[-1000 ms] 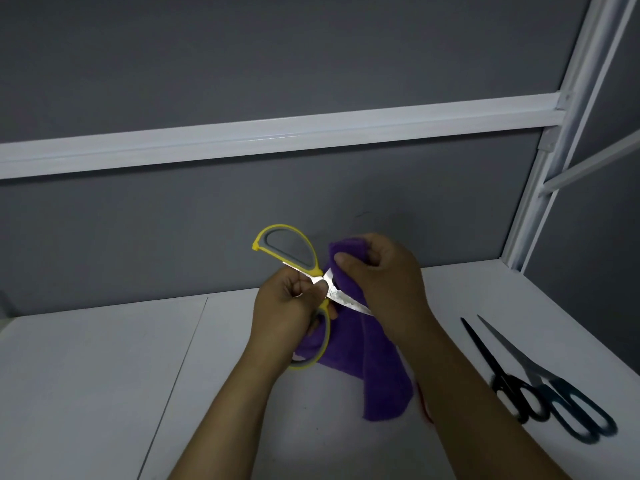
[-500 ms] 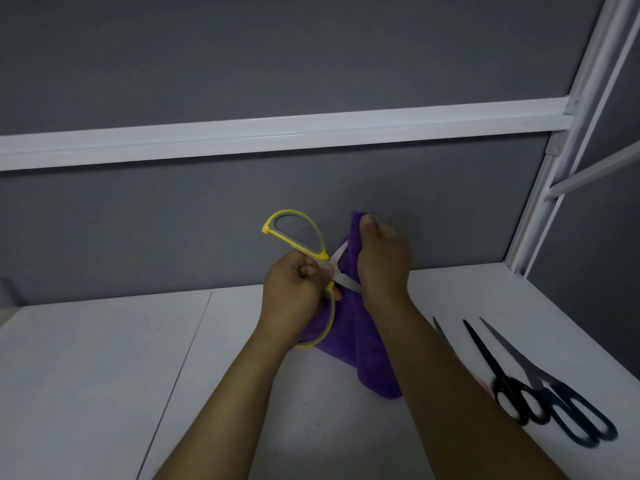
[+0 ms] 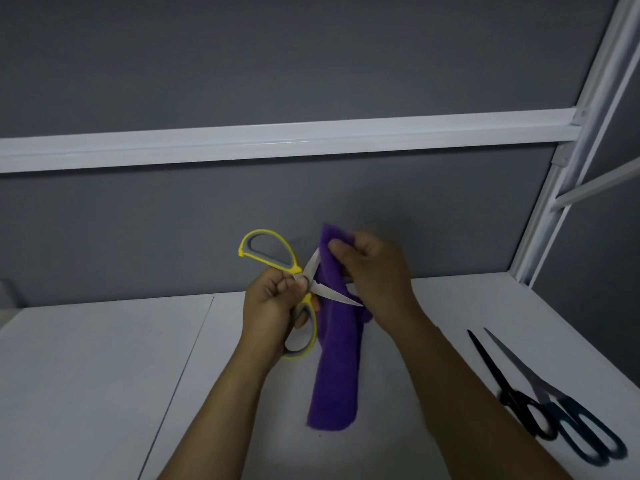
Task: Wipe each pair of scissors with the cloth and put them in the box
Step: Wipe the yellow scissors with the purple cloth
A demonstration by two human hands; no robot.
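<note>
- Your left hand [image 3: 273, 306] is curled tight around the lower loop of the yellow scissors [image 3: 289, 266]. The blades are spread open and the upper loop pokes out toward 11 o'clock.
- The purple cloth [image 3: 336, 375] sits right against the blades, tail hanging toward 6 o'clock over the white table [image 3: 86, 375].
- Your right hand [image 3: 374, 271] pinches the cloth's top edge, at about 2 o'clock from the left hand.
- Off at 4 o'clock, the black scissors [image 3: 512, 400] and blue-handled scissors [image 3: 588, 441] lie side by side on the table.

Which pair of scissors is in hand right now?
The yellow-handled pair, held in the left hand; the black-handled pair and blue-handled pair lie on the table.
</note>
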